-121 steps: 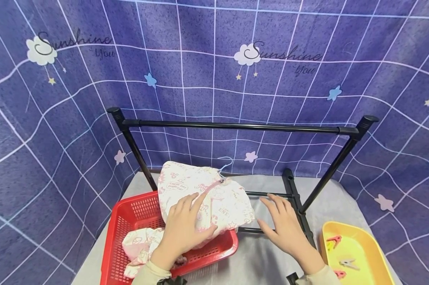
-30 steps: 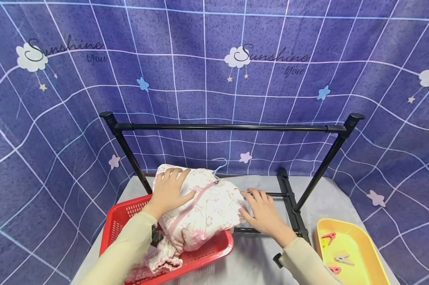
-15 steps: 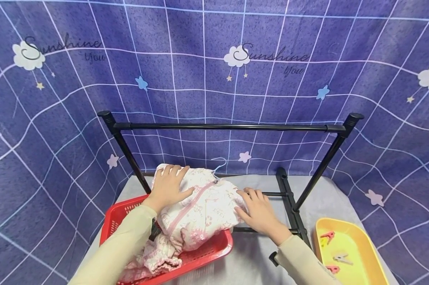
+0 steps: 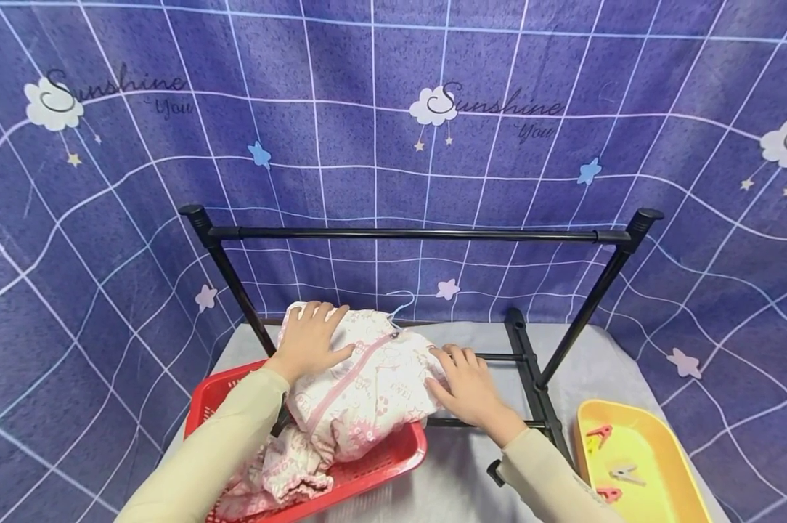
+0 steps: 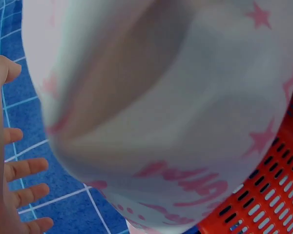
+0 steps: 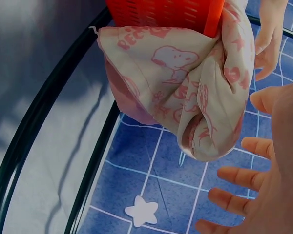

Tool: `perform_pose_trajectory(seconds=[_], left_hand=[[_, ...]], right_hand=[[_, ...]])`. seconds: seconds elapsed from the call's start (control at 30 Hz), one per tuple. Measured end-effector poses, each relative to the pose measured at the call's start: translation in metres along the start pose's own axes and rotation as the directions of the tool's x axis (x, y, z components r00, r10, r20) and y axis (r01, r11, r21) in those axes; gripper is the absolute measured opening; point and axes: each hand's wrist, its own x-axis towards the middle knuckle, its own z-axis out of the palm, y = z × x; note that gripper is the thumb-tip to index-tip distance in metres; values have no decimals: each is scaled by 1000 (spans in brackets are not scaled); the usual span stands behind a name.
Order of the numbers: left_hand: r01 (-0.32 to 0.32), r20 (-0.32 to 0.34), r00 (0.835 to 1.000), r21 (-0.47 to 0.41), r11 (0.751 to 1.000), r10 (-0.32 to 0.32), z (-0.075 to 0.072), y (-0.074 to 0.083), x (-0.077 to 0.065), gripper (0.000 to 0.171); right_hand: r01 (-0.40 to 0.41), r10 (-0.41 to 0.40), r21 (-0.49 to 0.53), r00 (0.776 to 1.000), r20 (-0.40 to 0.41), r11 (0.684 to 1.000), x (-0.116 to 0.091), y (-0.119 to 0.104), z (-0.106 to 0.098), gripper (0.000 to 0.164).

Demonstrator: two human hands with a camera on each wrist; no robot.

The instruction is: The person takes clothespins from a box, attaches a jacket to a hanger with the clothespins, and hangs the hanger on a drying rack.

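Note:
A white jacket with pink print and a pink zip strip [image 4: 383, 385] lies over the back of a red basket [image 4: 367, 485]. From its neck rises the light blue hook of a hanger [image 4: 403, 299]. My left hand [image 4: 310, 341] lies over the jacket's left shoulder, fingers spread; in the left wrist view the same hand [image 5: 14, 185] has straight fingers beside the cloth. At the jacket's right edge is my right hand [image 4: 468, 388]. Its fingers [image 6: 239, 178] are extended and spread in the right wrist view, with a gap to the cloth. Crumpled printed cloth [image 4: 289, 472] fills the basket's front; whether it is a separate piece, I cannot tell.
A black rack with a horizontal bar [image 4: 400, 233] stands behind the basket, its foot [image 4: 531, 363] at the right. A yellow tray [image 4: 684, 465] at the right holds a red clothespin [image 4: 601, 434], a white clothespin [image 4: 627, 473] and another red clothespin [image 4: 609, 495].
Since the first frame my left hand has moved up onto the jacket's shoulder, and my right hand has come left to its edge. Over the last half second my right hand has shifted slightly left.

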Motion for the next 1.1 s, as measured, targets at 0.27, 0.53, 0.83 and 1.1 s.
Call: perform_pose_trajectory(seconds=[0.27, 0.53, 0.83, 1.1], left_hand=[[48, 83, 995, 14, 999, -49, 6, -6, -2, 77], [53, 103, 993, 19, 998, -54, 12, -7, -4, 76], [102, 129, 987, -26, 994, -97, 20, -12, -13, 75], [200, 199, 962, -62, 978, -184, 24, -15, -21, 76]], right_hand=[[-97, 97, 7, 995, 24, 995, 2, -2, 7, 51], [-146, 146, 4, 989, 11, 989, 4, -1, 14, 51], [-219, 217, 27, 973, 72, 975, 7, -3, 16, 56], [-266, 258, 72, 961, 102, 961, 7, -4, 18, 54]])
